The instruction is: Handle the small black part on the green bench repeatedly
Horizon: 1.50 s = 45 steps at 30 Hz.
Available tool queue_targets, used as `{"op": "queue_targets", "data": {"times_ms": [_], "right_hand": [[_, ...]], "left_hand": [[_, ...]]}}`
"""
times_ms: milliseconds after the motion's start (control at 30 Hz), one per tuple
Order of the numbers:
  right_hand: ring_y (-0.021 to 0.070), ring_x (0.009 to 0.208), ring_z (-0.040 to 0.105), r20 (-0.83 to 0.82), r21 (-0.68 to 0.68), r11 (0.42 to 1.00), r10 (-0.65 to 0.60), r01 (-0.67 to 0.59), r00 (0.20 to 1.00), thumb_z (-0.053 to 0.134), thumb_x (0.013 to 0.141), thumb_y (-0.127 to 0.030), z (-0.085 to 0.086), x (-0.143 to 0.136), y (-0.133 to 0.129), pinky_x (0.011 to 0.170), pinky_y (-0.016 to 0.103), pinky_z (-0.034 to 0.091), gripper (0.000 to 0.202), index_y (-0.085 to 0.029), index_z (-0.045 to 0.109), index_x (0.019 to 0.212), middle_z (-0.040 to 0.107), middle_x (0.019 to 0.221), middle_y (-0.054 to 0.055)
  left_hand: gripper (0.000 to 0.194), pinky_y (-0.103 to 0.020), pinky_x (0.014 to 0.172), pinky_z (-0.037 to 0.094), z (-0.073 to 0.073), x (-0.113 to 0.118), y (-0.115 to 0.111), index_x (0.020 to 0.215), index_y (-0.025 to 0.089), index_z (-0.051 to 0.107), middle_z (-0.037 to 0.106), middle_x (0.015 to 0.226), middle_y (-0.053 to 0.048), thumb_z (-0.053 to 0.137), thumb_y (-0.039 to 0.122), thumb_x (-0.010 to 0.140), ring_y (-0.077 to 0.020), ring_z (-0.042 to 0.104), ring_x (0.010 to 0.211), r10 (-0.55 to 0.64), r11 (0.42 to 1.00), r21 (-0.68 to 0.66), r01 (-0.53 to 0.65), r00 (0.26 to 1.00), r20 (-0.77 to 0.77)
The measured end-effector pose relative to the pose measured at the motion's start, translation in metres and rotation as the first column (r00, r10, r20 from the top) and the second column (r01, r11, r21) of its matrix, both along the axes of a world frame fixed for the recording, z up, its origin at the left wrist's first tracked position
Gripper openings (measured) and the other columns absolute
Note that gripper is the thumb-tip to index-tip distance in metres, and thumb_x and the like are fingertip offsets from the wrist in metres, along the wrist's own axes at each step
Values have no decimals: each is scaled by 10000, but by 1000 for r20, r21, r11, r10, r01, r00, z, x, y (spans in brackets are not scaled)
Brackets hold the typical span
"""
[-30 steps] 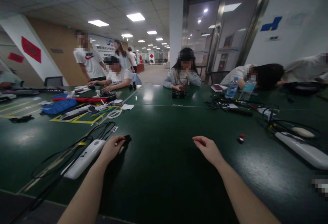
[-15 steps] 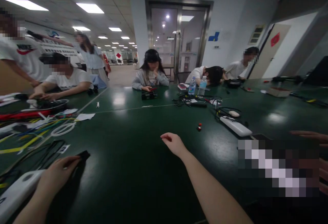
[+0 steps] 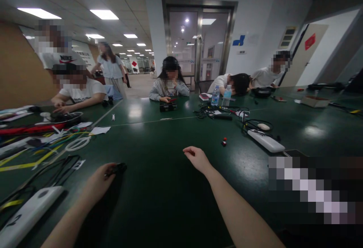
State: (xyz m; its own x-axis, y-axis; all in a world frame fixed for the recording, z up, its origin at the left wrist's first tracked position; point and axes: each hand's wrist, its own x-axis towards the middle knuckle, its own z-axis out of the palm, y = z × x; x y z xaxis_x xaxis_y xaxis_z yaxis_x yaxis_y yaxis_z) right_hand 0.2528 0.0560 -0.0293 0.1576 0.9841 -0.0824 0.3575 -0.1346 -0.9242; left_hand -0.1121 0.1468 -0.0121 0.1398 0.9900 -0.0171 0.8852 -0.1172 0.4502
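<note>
My left hand point(image 3: 102, 180) is closed round a small black object point(image 3: 119, 169), held above the dark green table point(image 3: 153, 187); its exact kind is hard to make out. To the right, my right hand point(image 3: 197, 158) is over the middle of the table with its fingers pressed together, and what they hold, if anything, is too small to see. A small red and black item point(image 3: 224, 142) lies beyond and to the right of my right hand. A white device marked 2 point(image 3: 34, 212) rests left of my left forearm.
Cables point(image 3: 77, 143) and a red strip lie on the left. Another white device point(image 3: 266, 141), black cables and two water bottles point(image 3: 227, 95) stand or lie on the right half. Several people sit or stand around the far side.
My left hand has moved right, away from the white device, with the black object in it. My right hand keeps its pose. The view has shifted slightly left.
</note>
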Motion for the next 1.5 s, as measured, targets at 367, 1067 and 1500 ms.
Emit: {"op": "queue_targets", "data": {"times_ms": [367,1067,1500], "right_hand": [[157,925,554,115,37,999,8,-12,993,496,747,-130,2,18,1,825,322,435,320,-180,571,1054,596,1042,45],[188,971,503,324,71,964,219,-255,920,645,687,-237,2,1,-4,863,333,404,235,-234,638,921,507,1031,29],[168,856,546,-121,140,990,17,0,992,618,685,-214,-6,3,5,806,326,405,194,-198,616,879,601,896,19]], "left_hand": [[426,-323,791,450,-17,195,-36,1096,199,500,569,966,-70,501,60,693,-189,549,871,-388,894,-78,442,848,361],[446,-304,795,455,-37,198,-43,1141,219,417,517,1012,-57,472,61,728,-153,530,878,-430,863,-7,506,741,515],[487,-310,828,451,-26,196,-43,1182,232,379,512,1000,-38,446,48,736,-142,534,882,-471,837,-6,546,728,498]]}}
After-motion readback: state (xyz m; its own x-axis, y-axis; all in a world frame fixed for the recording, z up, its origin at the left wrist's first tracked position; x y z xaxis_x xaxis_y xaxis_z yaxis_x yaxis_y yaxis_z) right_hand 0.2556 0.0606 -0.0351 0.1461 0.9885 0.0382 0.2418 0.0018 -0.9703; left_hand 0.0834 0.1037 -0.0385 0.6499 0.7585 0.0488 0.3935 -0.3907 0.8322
